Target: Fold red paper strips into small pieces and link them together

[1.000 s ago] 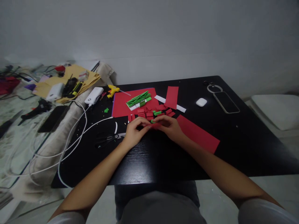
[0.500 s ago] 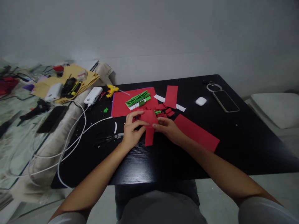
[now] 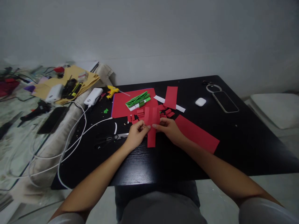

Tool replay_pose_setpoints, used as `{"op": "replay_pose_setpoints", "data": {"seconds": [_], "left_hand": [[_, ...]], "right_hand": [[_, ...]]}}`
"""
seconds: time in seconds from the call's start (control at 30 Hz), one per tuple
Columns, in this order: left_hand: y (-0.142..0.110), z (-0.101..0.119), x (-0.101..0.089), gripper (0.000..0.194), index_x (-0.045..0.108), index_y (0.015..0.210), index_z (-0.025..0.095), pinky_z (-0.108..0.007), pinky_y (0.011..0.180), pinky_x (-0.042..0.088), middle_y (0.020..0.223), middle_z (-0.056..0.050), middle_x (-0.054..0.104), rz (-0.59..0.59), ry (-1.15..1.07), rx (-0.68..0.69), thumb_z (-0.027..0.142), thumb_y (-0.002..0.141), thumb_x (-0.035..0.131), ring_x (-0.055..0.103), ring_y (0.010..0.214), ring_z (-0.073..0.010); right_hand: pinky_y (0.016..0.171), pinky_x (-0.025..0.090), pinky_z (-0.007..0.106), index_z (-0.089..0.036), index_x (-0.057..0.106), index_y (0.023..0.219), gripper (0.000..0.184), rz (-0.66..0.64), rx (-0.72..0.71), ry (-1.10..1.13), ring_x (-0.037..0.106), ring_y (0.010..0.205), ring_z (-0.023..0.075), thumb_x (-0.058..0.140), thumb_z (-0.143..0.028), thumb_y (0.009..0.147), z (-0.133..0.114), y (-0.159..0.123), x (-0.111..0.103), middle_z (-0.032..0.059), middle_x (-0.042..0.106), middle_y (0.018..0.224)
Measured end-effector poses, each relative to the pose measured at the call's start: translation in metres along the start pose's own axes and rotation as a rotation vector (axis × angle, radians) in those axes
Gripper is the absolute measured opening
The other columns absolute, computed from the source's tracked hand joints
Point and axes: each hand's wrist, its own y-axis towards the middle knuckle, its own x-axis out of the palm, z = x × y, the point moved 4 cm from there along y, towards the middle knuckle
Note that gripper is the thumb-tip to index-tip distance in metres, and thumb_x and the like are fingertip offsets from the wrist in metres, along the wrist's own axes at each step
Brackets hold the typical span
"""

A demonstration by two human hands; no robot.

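Red paper point(image 3: 151, 116) is held up between both hands over the black table. My left hand point(image 3: 138, 132) pinches its left edge, thumb in front and fingers behind. My right hand point(image 3: 168, 129) grips the right edge the same way. From between the thumbs a narrow red strip point(image 3: 151, 140) hangs down; I cannot tell whether it is part of the same sheet. Several small folded red paper pieces point(image 3: 140, 113) lie just behind the hands. Beyond them a bundle of folded green paper point(image 3: 137, 99) rests on a large red sheet point(image 3: 119, 105).
Scissors point(image 3: 109, 137) lie left of my left hand. A yellow glue gun point(image 3: 112, 91) and a white power bank point(image 3: 93, 95) with a cable sit farther left. To the right are a red rectangle point(image 3: 197, 133), a white case point(image 3: 200, 101) and a phone point(image 3: 226, 101).
My left hand has moved down from the paper's top to its left edge. The paper now faces me more upright, showing a lengthwise crease or gap, and more folded pieces show behind it.
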Motion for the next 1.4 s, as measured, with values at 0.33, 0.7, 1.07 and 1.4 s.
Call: {"op": "replay_pose_setpoints", "data": {"seconds": [0.33, 0.7, 1.07, 1.4], "left_hand": [[0.000, -0.001, -0.001, 0.032, 0.056, 0.071, 0.017, -0.023, 0.054, 0.038, 0.057, 0.004, 0.054, 0.009, 0.019, 0.024, 0.044, 0.084, 0.069, 0.051, 0.053, -0.0112], [0.002, -0.002, -0.003, 0.033, 0.055, 0.070, 0.017, -0.024, 0.055, 0.041, 0.057, 0.003, 0.057, 0.017, 0.011, -0.004, 0.044, 0.082, 0.070, 0.053, 0.053, -0.0123], [0.002, -0.003, -0.003, 0.036, 0.060, 0.073, 0.016, -0.025, 0.059, 0.045, 0.061, 0.001, 0.059, 0.003, -0.008, 0.040, 0.046, 0.092, 0.056, 0.057, 0.058, -0.0132], [-0.002, 0.021, -0.016, 0.003, 0.076, 0.082, 0.021, -0.025, 0.070, 0.046, 0.090, -0.004, 0.061, 0.191, 0.123, 0.477, 0.023, 0.079, 0.077, 0.058, 0.083, -0.0145]], "right_hand": [[0.076, 0.060, 0.036, -0.018, 0.074, 0.084, 0.028, 0.021, -0.023, -0.015, 0.069, 0.072, 0.0168, 0.083, -0.041, 0.070, 0.001, 0.000, -0.001, 0.0021, 0.074, 0.081], [0.075, 0.060, 0.035, -0.017, 0.071, 0.079, 0.037, 0.007, -0.018, 0.007, 0.070, 0.072, 0.0175, 0.074, -0.054, 0.078, 0.001, 0.003, 0.001, 0.0023, 0.072, 0.078], [0.075, 0.058, 0.034, -0.019, 0.071, 0.081, 0.026, 0.000, -0.055, -0.034, 0.070, 0.074, 0.0175, 0.082, -0.039, 0.070, 0.003, 0.003, -0.001, 0.0013, 0.074, 0.080], [0.079, 0.052, 0.030, -0.022, 0.070, 0.087, 0.024, 0.093, -0.223, -0.140, 0.065, 0.082, 0.0167, 0.082, -0.036, 0.072, -0.011, 0.000, -0.005, 0.0015, 0.070, 0.087]]}}
